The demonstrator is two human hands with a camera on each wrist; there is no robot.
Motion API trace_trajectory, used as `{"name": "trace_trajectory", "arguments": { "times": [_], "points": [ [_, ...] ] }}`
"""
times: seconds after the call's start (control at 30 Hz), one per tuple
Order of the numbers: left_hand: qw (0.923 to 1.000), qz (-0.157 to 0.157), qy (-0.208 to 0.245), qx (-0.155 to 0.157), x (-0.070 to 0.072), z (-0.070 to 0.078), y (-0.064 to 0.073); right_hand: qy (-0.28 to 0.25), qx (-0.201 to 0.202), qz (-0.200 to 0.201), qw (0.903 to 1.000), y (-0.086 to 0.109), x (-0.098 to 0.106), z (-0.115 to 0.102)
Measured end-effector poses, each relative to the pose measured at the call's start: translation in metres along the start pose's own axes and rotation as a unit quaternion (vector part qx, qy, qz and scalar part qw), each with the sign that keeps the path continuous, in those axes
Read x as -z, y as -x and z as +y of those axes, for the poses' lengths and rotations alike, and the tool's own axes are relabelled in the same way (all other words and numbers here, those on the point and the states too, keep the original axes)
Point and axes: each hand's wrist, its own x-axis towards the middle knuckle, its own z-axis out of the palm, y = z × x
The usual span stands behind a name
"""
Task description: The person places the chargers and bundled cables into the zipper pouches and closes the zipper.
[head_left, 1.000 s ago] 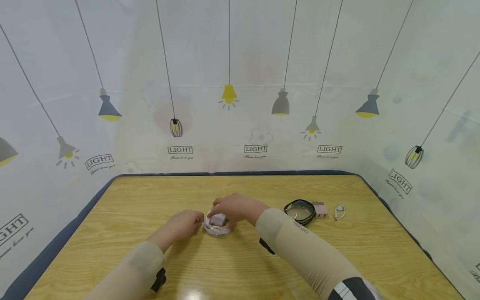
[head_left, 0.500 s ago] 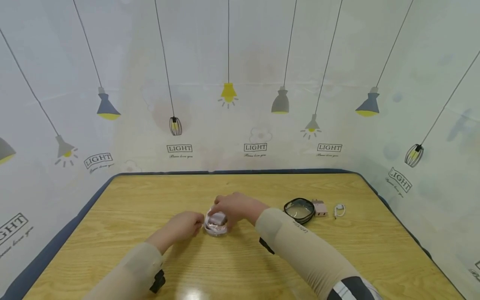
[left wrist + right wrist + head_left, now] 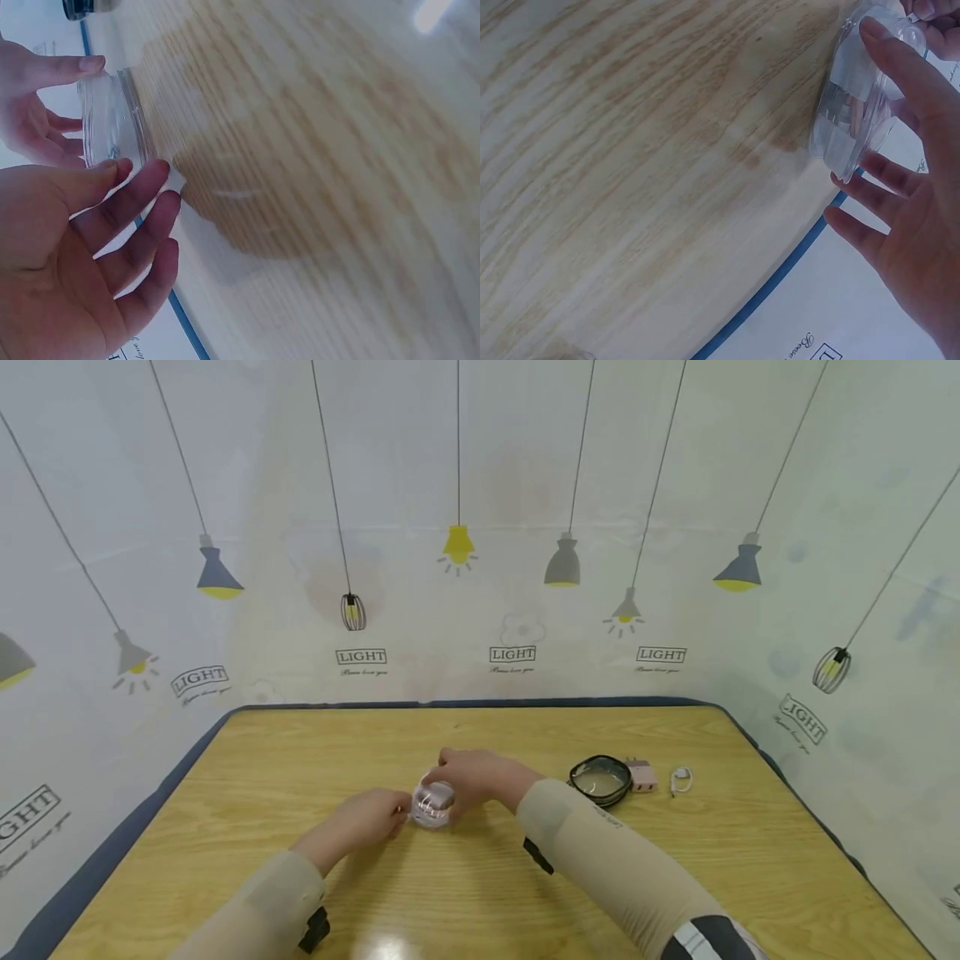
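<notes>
A small round clear case (image 3: pixel 431 812) with pale pinkish-white contents stands at the middle of the table. My right hand (image 3: pixel 480 777) grips it from the right. In the right wrist view, the thumb lies on one side of the clear case (image 3: pixel 847 94) and the fingers on the other. My left hand (image 3: pixel 360 827) is at the case's left edge. There, its thumb and fingertips pinch a small pale tab (image 3: pixel 176 181), partly hidden by the fingers. The left hand's other fingers are loosely bent.
On the right of the wooden table (image 3: pixel 300 752) lies a round clear case with a black rim (image 3: pixel 602 779). Beside it are a pink plug adapter (image 3: pixel 642 775) and a short coiled white cable (image 3: pixel 681 780). A printed curtain (image 3: pixel 420 610) surrounds the table's far sides.
My right hand has shifted slightly to the right on the clear case, and the case has turned a little. My left hand keeps its place at the left edge.
</notes>
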Motion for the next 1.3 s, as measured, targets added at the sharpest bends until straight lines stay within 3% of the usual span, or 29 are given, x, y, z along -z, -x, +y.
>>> {"name": "trace_trajectory", "arguments": {
  "times": [0.23,0.4,0.57,0.77,0.87,1.0,1.3],
  "points": [
    [0.9988,0.014,-0.018,0.044,0.001,0.002,-0.001,-0.032,-0.023,-0.01,0.9992,0.001,-0.002,0.0],
    [0.9982,0.017,-0.029,0.049,0.003,0.002,-0.002,0.03,0.026,-0.018,0.999,0.002,0.002,-0.005],
    [0.9982,0.009,-0.029,0.053,0.003,-0.001,-0.005,0.04,0.049,-0.026,0.9977,0.0,0.006,-0.007],
    [0.9983,0.021,-0.044,0.032,0.001,-0.004,-0.005,0.0,0.051,-0.03,0.9983,0.0,0.01,-0.004],
    [0.9983,0.03,-0.046,0.018,0.0,-0.005,-0.004,0.004,0.048,-0.026,0.9985,-0.002,0.007,-0.001],
    [0.9982,0.037,-0.045,0.011,0.0,-0.004,-0.003,0.014,0.036,-0.02,0.9991,-0.006,0.002,0.003],
    [0.9987,0.029,-0.039,-0.014,0.001,0.006,0.001,-0.025,-0.007,-0.009,0.9996,-0.008,-0.001,0.004]
  ]
}}
